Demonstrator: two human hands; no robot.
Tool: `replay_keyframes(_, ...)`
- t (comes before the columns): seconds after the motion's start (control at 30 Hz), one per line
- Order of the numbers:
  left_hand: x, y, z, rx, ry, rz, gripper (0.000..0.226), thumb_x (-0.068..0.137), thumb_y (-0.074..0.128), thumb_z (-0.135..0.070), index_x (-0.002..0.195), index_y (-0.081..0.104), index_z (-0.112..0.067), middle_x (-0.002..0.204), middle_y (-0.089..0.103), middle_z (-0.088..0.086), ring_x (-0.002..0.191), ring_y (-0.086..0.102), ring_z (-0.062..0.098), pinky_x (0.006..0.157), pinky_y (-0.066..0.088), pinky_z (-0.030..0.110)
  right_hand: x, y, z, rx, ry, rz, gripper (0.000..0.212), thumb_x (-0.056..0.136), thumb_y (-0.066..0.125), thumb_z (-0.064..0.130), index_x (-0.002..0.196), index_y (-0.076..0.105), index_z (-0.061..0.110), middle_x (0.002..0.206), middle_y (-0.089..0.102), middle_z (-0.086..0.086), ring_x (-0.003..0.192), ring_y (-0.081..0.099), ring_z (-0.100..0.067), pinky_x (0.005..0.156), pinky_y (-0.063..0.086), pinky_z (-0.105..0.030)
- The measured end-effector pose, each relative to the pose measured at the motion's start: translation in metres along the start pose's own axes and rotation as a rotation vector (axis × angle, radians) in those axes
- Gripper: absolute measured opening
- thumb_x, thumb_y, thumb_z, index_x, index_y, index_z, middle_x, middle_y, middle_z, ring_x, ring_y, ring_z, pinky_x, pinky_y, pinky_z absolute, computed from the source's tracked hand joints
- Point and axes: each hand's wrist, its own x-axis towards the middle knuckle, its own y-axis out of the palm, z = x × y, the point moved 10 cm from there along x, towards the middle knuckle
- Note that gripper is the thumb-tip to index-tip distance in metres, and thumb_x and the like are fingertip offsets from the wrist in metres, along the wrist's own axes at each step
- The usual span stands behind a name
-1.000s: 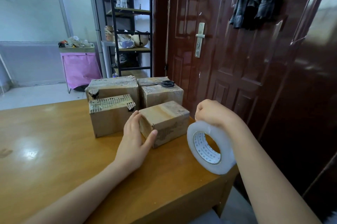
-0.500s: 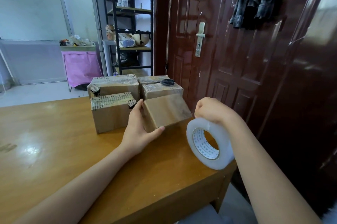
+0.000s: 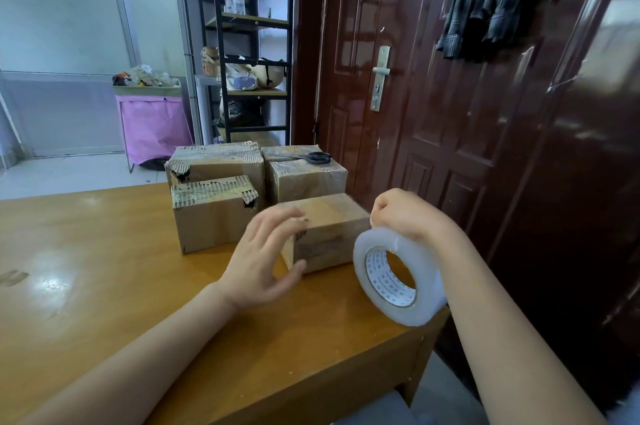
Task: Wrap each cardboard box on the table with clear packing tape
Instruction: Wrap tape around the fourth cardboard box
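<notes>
A small cardboard box (image 3: pixel 330 234) lies flat near the right end of the wooden table (image 3: pixel 104 272). My left hand (image 3: pixel 265 260) grips its left end, fingers on the top edge and thumb low on the front face. My right hand (image 3: pixel 407 217) curls over the top of a big roll of clear packing tape (image 3: pixel 426 272), which stands on its edge at the table's right corner, just right of the small box. Behind it stand three more boxes: a front left box (image 3: pixel 211 222), a back left box (image 3: pixel 221 165) and a back right box (image 3: pixel 308 180).
Black-handled scissors (image 3: pixel 313 157) lie on top of the back right box. A dark red door (image 3: pixel 433 113) is close behind the table's right edge. A black shelf rack (image 3: pixel 254 44) and a pink bin (image 3: pixel 152 123) stand further back on the floor.
The small box was tipped up on an edge by my left hand and now lies flat on another face. My left hand's fingers have shifted onto its top. The tape roll has barely moved.
</notes>
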Motion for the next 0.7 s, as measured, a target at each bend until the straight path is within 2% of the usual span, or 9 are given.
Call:
replay_keyframes(0.07, -0.002, -0.002, 0.016, -0.035, -0.161, -0.042, 0.045, 0.093, 0.05, -0.038, 0.13, 0.042, -0.013, 0.135, 0.043, 0.006, 0.129, 0.037, 0.018, 0.112, 0.028, 0.025, -0.001, 0.001, 0.0, 0.005, 0.0, -0.001, 0.02, 0.087, 0.049, 0.005, 0.091, 0.067, 0.0, 0.102, 0.069, -0.018, 0.072, 0.052, -0.021, 0.058, 0.039, -0.028)
replay_keyframes(0.17, -0.012, 0.009, 0.043, -0.076, -0.404, 0.002, 0.06, 0.093, 0.047, -0.053, 0.136, 0.04, -0.012, 0.142, 0.039, 0.001, 0.134, 0.028, 0.009, 0.112, 0.019, 0.012, 0.0, 0.001, 0.001, 0.01, -0.007, 0.002, 0.019, 0.087, 0.049, 0.005, 0.091, 0.067, -0.002, 0.105, 0.069, -0.019, 0.073, 0.051, -0.021, 0.06, 0.039, -0.03)
replay_keyframes(0.23, -0.017, 0.015, 0.054, -0.102, -0.514, 0.021, 0.065, 0.087, 0.051, -0.055, 0.135, 0.043, -0.012, 0.141, 0.039, -0.003, 0.133, 0.026, 0.005, 0.109, 0.021, 0.013, 0.0, 0.001, 0.001, 0.01, -0.012, 0.0, 0.019, 0.086, 0.049, 0.005, 0.09, 0.067, -0.001, 0.104, 0.07, -0.018, 0.073, 0.051, -0.02, 0.06, 0.039, -0.03)
replay_keyframes(0.33, -0.017, 0.023, 0.054, -0.051, -0.493, 0.105, 0.06, 0.085, 0.051, -0.057, 0.126, 0.052, -0.013, 0.136, 0.049, 0.0, 0.127, 0.034, 0.005, 0.105, 0.033, 0.028, -0.001, 0.001, 0.001, 0.013, -0.019, -0.003, 0.017, 0.086, 0.05, 0.005, 0.086, 0.067, 0.002, 0.101, 0.07, -0.016, 0.073, 0.053, -0.02, 0.06, 0.04, -0.03)
replay_keyframes(0.43, -0.017, 0.027, 0.05, -0.005, -0.413, 0.144, 0.052, 0.088, 0.05, -0.051, 0.122, 0.057, -0.013, 0.129, 0.055, 0.001, 0.125, 0.041, 0.012, 0.103, 0.037, 0.035, -0.002, 0.001, 0.002, 0.009, -0.027, 0.003, 0.016, 0.087, 0.051, 0.005, 0.08, 0.065, 0.008, 0.099, 0.07, -0.013, 0.073, 0.056, -0.02, 0.058, 0.041, -0.029)
replay_keyframes(0.7, -0.016, 0.024, 0.049, -0.012, -0.37, 0.121, 0.048, 0.089, 0.053, -0.047, 0.125, 0.062, -0.016, 0.128, 0.059, 0.001, 0.126, 0.044, 0.014, 0.103, 0.037, 0.034, -0.004, 0.001, 0.002, 0.016, -0.041, 0.007, 0.016, 0.086, 0.051, 0.006, 0.08, 0.065, 0.007, 0.099, 0.07, -0.013, 0.075, 0.057, -0.021, 0.058, 0.041, -0.029)
